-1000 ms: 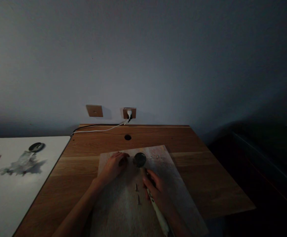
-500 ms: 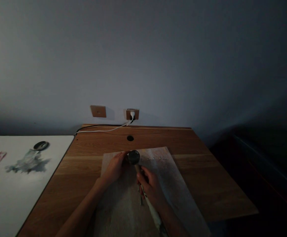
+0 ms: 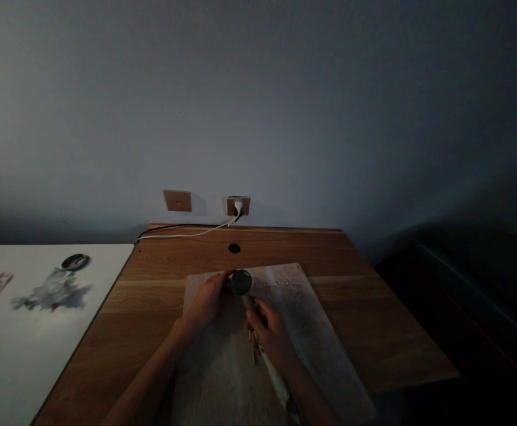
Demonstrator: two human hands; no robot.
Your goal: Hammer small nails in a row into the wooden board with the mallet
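Our right hand (image 3: 270, 337) is closed round the pale handle of the hammer (image 3: 241, 281) over the middle of the board (image 3: 324, 337), and the dark round head sits near the board's far edge. Our left hand (image 3: 205, 300) lies on the board's far left part, fingertips drawn together right beside the hammer head. Whether they pinch anything we cannot tell in this dim light. What looks like a small nail (image 3: 253, 357) lies on the board just left of our right hand. The board rests on the desk (image 3: 151, 284) — beyond its far edge are a round hole (image 3: 234, 248), a white cable (image 3: 187, 234) and a wall socket (image 3: 238, 206).
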